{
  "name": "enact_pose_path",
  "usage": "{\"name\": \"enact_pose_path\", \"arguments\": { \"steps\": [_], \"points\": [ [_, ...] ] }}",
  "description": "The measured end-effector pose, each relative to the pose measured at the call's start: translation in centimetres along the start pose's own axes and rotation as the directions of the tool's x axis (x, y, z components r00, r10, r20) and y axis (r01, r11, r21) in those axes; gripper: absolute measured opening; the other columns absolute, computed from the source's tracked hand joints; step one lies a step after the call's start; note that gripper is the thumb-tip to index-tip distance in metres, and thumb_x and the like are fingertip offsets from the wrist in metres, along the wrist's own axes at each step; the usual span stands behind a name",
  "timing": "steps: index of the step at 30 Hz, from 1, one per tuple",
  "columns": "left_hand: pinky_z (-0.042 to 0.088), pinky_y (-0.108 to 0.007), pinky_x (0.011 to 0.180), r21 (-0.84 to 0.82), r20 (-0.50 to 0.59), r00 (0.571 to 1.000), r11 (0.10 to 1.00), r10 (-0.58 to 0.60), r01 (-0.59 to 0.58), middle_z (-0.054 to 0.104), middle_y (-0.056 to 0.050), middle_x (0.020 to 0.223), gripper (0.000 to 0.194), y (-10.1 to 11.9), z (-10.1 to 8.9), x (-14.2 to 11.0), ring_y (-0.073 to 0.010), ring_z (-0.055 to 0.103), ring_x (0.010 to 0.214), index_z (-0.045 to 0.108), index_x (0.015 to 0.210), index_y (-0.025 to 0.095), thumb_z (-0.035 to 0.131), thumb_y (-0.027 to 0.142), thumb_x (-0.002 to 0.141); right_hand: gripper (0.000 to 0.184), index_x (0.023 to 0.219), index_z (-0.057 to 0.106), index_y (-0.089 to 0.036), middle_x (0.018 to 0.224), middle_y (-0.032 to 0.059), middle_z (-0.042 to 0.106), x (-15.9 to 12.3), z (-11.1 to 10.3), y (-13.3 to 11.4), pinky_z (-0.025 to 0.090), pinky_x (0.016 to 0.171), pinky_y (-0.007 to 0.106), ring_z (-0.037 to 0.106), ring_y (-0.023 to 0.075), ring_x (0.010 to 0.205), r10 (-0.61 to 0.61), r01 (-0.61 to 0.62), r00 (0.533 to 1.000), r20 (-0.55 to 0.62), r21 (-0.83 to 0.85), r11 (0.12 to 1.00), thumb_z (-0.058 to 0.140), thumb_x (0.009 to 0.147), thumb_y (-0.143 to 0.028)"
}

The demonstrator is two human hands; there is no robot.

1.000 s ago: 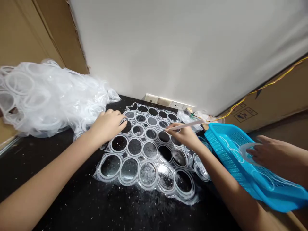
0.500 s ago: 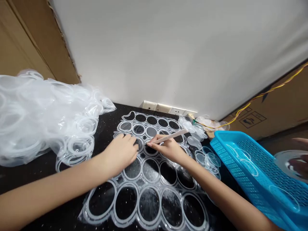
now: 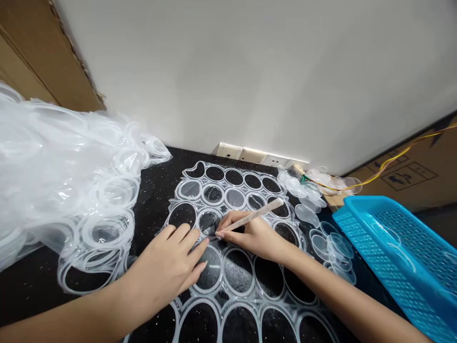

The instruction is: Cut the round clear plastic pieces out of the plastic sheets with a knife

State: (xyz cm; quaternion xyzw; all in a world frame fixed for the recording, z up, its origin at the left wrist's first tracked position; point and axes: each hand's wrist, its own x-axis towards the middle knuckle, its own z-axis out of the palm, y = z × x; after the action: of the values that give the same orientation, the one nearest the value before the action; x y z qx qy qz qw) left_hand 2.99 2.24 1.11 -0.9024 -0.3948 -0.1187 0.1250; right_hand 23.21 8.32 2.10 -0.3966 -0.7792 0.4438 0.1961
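Note:
A clear plastic sheet (image 3: 238, 271) printed with rows of white rings lies on the black speckled table. My left hand (image 3: 171, 267) rests palm down on its left part, fingers spread and holding nothing. My right hand (image 3: 259, 240) pinches a slim, whitish pen-shaped tool (image 3: 259, 214). The tool leans up to the right, and its lower end meets the sheet at the lower right edge of one ring (image 3: 210, 223). What kind of tip it has is hidden by my fingers. Some rings hold a cloudy film; others look dark.
Bunched ringed plastic sheets (image 3: 82, 157) are heaped on the left. Loose clear discs (image 3: 330, 245) lie right of the sheet, beside a blue plastic basket (image 3: 371, 238). Sockets (image 3: 253, 155) line the wall, with a yellow wire (image 3: 389, 162) running right past a cardboard box (image 3: 410, 178).
My left hand has moved down and left, its fingers now more spread. The tool's lower end has moved down along a ring's edge. Another person's hand with a clear disc has left the right side.

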Motion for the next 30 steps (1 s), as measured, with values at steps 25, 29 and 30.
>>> {"name": "enact_pose_path", "arguments": {
  "steps": [25, 29, 30],
  "points": [
    [0.033, -0.034, 0.074, -0.094, 0.11, 0.993, 0.995, 0.044, -0.033, 0.064, -0.002, 0.097, 0.022, -0.3, 0.0, 0.0, -0.0209, 0.051, 0.088, 0.06, 0.098, 0.018, 0.049, 0.02, 0.079, 0.017, 0.087, 0.057, -0.011, 0.093, 0.0111, 0.066, -1.0, 2.2, 1.0, 0.049, 0.074, 0.031, 0.06, 0.0173, 0.087, -0.581, 0.475, 0.813, 0.042, -0.627, 0.618, 0.041, 0.093, -0.015],
    [0.033, -0.033, 0.074, -0.097, 0.142, 0.988, 0.994, 0.059, -0.046, 0.063, -0.002, 0.103, 0.026, 0.1, 0.1, -0.3, -0.0197, 0.051, 0.091, 0.06, 0.104, 0.019, 0.052, 0.026, 0.08, 0.015, 0.085, 0.055, -0.016, 0.089, 0.0077, 0.066, 0.5, 1.4, 1.8, 0.051, 0.073, 0.028, 0.062, 0.0145, 0.082, -0.534, 0.402, 0.836, -0.122, -0.527, 0.749, 0.043, 0.092, -0.02],
    [0.033, -0.033, 0.075, -0.095, 0.139, 0.989, 0.994, 0.058, -0.045, 0.063, -0.002, 0.105, 0.028, 0.2, 0.2, -0.4, -0.0192, 0.051, 0.092, 0.059, 0.107, 0.019, 0.053, 0.027, 0.08, 0.014, 0.083, 0.055, -0.017, 0.087, 0.0071, 0.067, 1.1, 1.0, 2.0, 0.051, 0.072, 0.028, 0.062, 0.0143, 0.081, -0.509, 0.365, 0.844, -0.169, -0.514, 0.776, 0.044, 0.092, -0.02]
  ]
}}
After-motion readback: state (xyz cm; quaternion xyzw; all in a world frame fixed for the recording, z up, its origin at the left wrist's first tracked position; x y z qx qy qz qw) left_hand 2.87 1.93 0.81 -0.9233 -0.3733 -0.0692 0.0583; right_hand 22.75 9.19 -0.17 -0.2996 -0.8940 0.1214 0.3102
